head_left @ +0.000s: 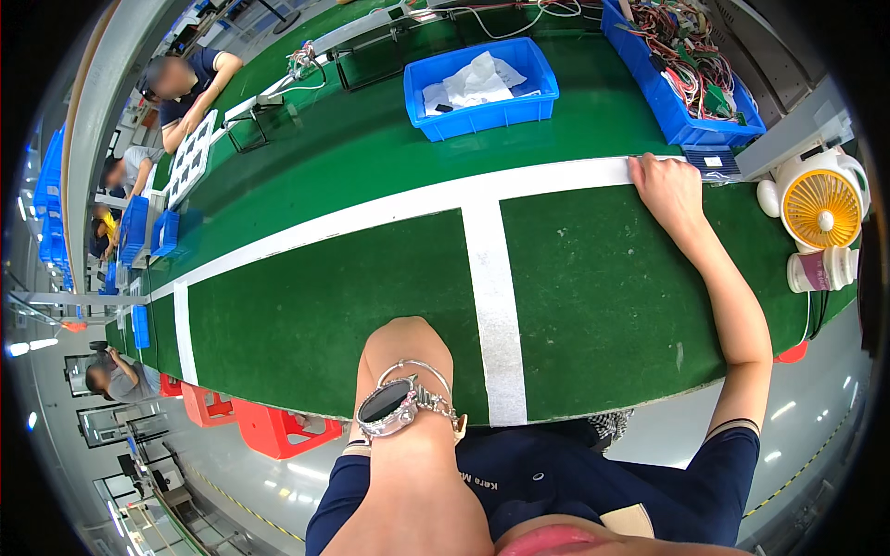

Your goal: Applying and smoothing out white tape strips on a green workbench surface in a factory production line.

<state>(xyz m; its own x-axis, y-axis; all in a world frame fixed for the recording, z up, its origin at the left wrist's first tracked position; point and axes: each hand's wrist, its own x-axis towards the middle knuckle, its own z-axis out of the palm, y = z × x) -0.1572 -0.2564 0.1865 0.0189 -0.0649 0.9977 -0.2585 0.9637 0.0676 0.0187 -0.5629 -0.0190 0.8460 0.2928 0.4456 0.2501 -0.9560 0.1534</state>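
Note:
My right hand (669,193) rests on the white stripe (575,176) across the green table mat. Its fingers are curled down and closed; what is under them, if anything, is hidden. Just beyond and to the right of it lies a flat dark-blue item in clear plastic (710,161). My left arm is bent with the elbow on the mat, and the forearm rises close to the camera. A silver watch (387,409) and a bracelet (438,400) circle its wrist. Only part of my left hand (417,519) shows at the lower edge, its fingers hidden.
A blue bin (482,128) with crumpled white material stands at the far middle. Another blue bin (681,116) holds tangled wires and boards. At right are a white-and-yellow fan (825,208) and a white cup (820,271). Co-workers (190,88) sit along the left, beyond red stools (273,428).

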